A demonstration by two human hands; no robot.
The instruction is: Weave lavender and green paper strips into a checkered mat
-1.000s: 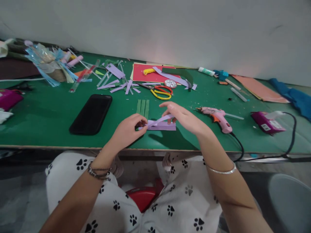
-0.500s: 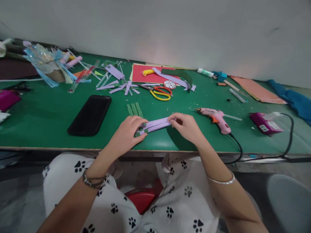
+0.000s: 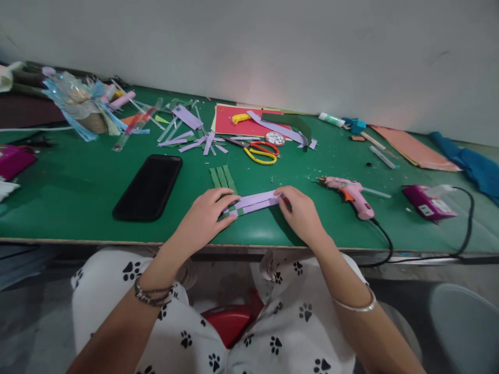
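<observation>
Near the table's front edge, purple paper strips (image 3: 257, 201) cross green paper strips (image 3: 223, 178) in a small weave. My left hand (image 3: 206, 214) is curved over the woven corner, fingers and thumb pressing on it and hiding part of it. With thumb and fingertips together, my right hand (image 3: 298, 210) pinches the far right ends of the purple strips. The free ends of the green strips stick out beyond my left hand, away from me. A black phone (image 3: 148, 188) lies left of my left hand.
Scissors (image 3: 262, 153) with red and yellow handles lie behind the weave, near loose purple strips (image 3: 187, 117) and red paper (image 3: 230, 126). At right are a pink glue gun (image 3: 349, 195) with a cord and a purple power block (image 3: 428, 201).
The view has shifted slightly, so everything appears a little to the right. Both hands keep their hold on the strips; the woven paper has barely moved.
</observation>
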